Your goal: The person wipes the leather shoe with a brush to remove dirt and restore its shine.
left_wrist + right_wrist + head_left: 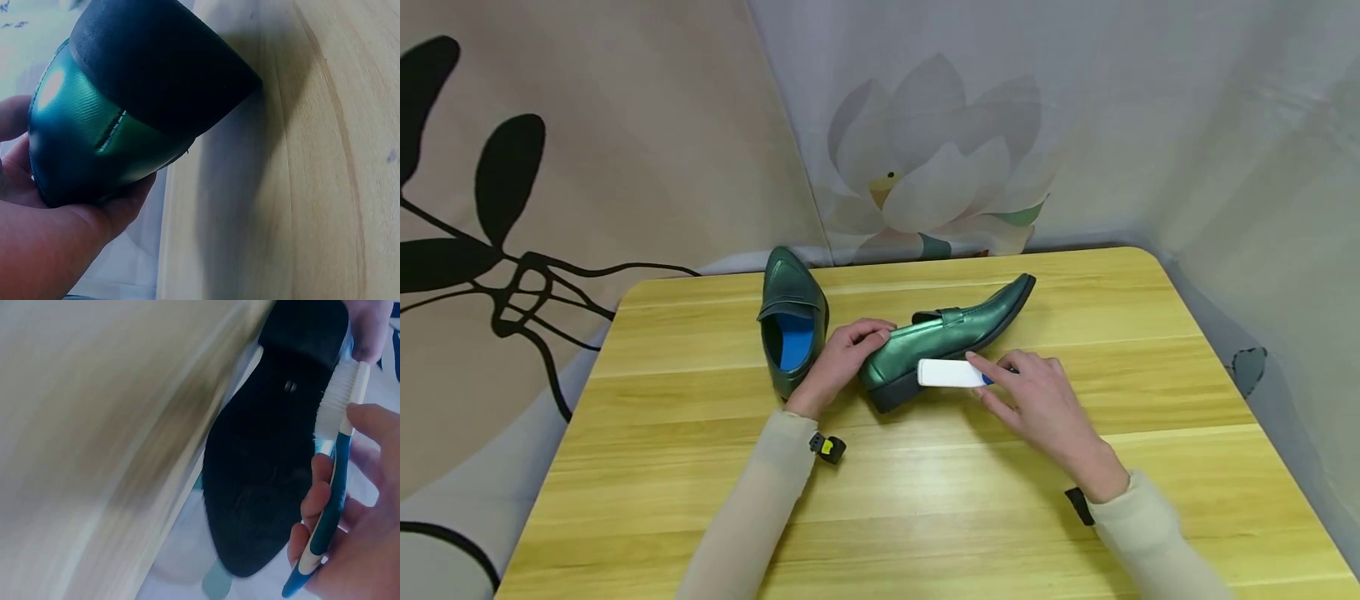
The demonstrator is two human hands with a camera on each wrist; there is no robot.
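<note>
My left hand [833,367] grips a metallic green loafer [913,346] by the back of its opening, thumb and fingers on either side of the heel end. The loafer is tilted on its side, toe to the upper right. In the left wrist view its black heel [162,62] is turned upward. My right hand [1047,410] holds a scrubbing brush [949,373] with a white head and blue-and-white handle. White bristles [337,397] face the shoe's side in the right wrist view, right by the edge of the black sole [259,462].
A matching green loafer [792,292] with a blue insole stands upright beside my left hand, toe toward the back edge. The wooden table [880,517] has curtains printed with a flower [940,158] and dark leaves behind it.
</note>
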